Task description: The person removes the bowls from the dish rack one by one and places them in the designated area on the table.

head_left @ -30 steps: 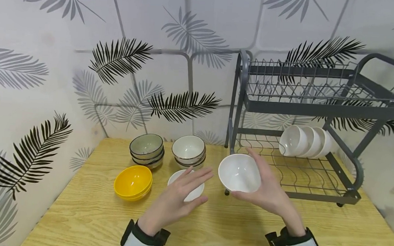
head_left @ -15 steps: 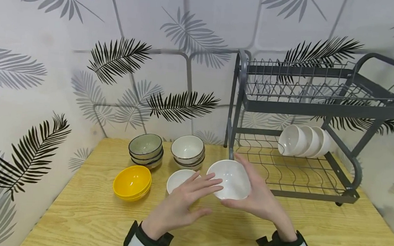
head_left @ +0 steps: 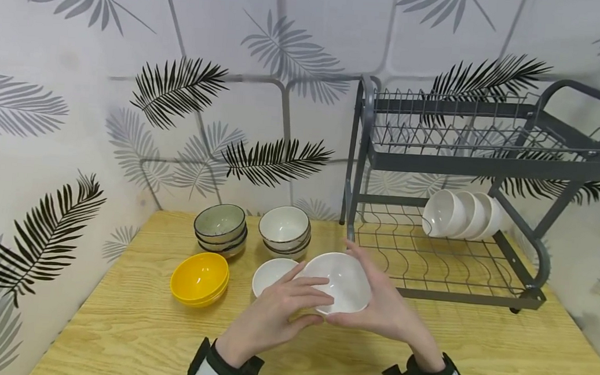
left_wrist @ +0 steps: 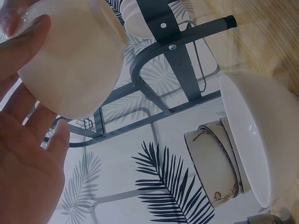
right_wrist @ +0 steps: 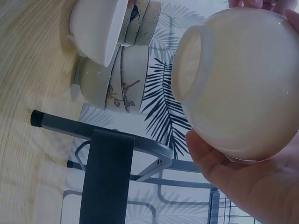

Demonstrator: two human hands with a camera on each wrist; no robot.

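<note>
A white bowl (head_left: 347,287) is held up over the table, tilted so that its inside faces the head camera. My right hand (head_left: 383,306) grips its right side, thumb at the lower rim and fingers behind. At the left rim is my left hand (head_left: 278,308), its fingers across the bowl's inner side and its thumb underneath. The left wrist view shows the left thumb (left_wrist: 25,49) over the bowl's outer wall. In the right wrist view the foot ring (right_wrist: 194,65) faces sideways. Behind the left hand, another white bowl (head_left: 270,274) stands on the table, partly hidden.
Stacks of green bowls (head_left: 220,225) and white dark-rimmed bowls (head_left: 284,227) stand at the back, with yellow bowls (head_left: 199,279) in front at left. A grey two-tier dish rack (head_left: 489,166) fills the right; 3 white bowls (head_left: 444,215) lean in its lower tier.
My right hand has brought the white bowl left and down. My left hand has moved slightly right, and its fingers now meet the bowl's left rim.
</note>
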